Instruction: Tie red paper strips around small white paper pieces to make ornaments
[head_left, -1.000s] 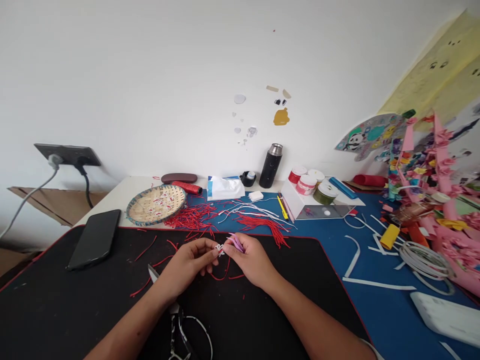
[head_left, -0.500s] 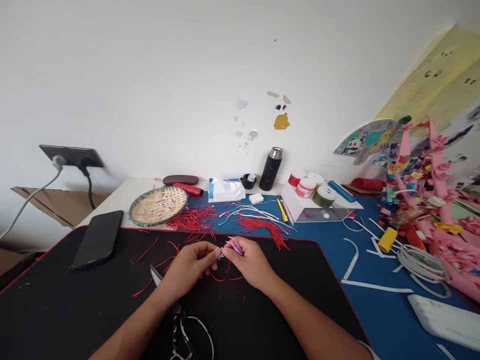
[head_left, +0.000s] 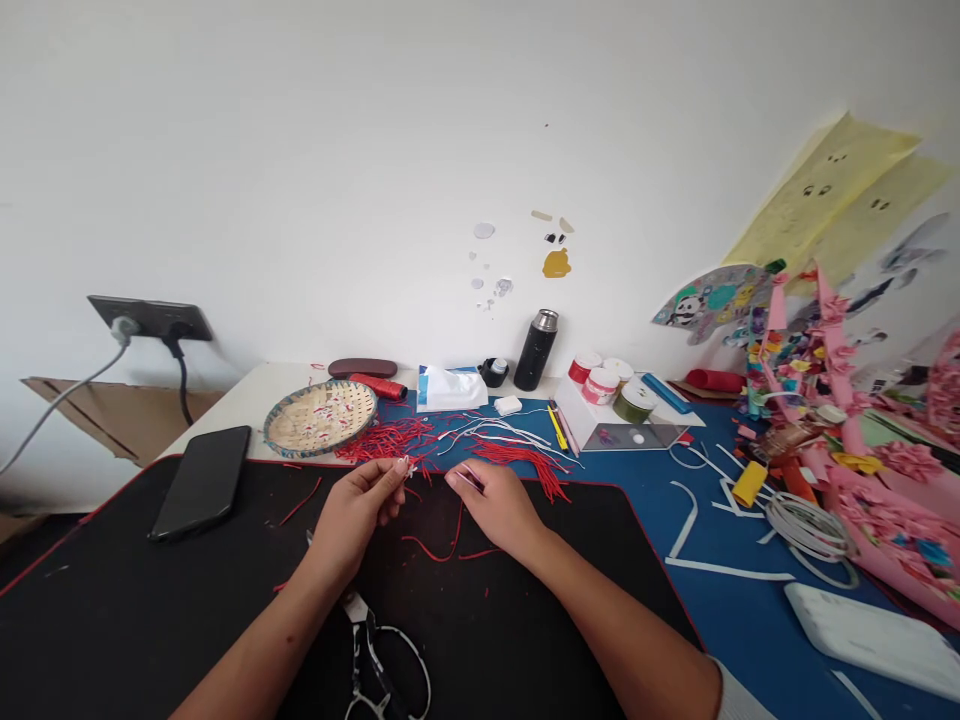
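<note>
While left hand (head_left: pixel 351 507) holds white knot (head_left: pixel 409 467), right hand (head_left: pixel 499 503) newly apart.

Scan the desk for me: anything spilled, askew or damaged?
Nothing looks spilled or clearly damaged. The scissors lie on the black mat partly beneath the left forearm, an awkward spot. Loose red cord pieces are strewn about the mat, and white strips lie scattered on the blue surface at right, which looks untidy.

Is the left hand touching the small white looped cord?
Touching: the head view shows the left hand pinching the white looped cord, its loops poking out.
</note>
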